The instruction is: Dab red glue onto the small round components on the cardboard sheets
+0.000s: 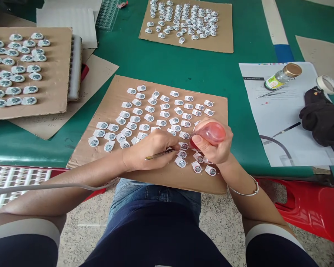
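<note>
A cardboard sheet lies at the table's front edge and carries rows of small white pieces with dark round centres. Low over it, my left hand is closed around thin metal tweezers, whose tip end is hidden by my fingers. My right hand grips a squeeze bottle with reddish contents, tilted with its narrow end toward the pieces near my left hand. Both hands are close together above the right half of the sheet, and they cover some of the pieces.
Another loaded cardboard rests on a stack at the left, and one more lies at the back. On the right, a printed paper bears a glass jar, tweezers, a tape roll and black cloth. A red stool stands below.
</note>
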A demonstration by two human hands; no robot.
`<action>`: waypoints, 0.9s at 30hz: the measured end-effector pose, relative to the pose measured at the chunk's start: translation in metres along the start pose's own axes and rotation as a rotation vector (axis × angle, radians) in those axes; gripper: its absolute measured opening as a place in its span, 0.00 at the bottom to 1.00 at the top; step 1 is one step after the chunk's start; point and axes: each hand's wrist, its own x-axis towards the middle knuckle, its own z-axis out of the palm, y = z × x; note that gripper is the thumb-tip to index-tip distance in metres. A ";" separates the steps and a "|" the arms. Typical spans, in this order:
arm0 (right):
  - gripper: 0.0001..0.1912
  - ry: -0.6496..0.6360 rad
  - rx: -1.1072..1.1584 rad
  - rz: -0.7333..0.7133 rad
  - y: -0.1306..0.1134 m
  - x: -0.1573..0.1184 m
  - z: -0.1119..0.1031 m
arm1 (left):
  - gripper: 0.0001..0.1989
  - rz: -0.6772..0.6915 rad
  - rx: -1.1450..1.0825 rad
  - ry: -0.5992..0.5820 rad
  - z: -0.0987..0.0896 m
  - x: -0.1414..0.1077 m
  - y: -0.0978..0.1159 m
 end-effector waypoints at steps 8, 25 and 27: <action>0.06 -0.011 0.032 -0.002 0.002 -0.001 0.001 | 0.06 -0.012 -0.024 -0.001 -0.001 0.001 0.000; 0.06 -0.013 0.124 -0.012 0.001 0.000 0.006 | 0.09 -0.099 -0.094 -0.057 -0.006 0.003 0.002; 0.05 -0.007 0.113 -0.030 0.002 0.000 0.006 | 0.09 -0.114 -0.106 -0.063 -0.007 0.004 0.004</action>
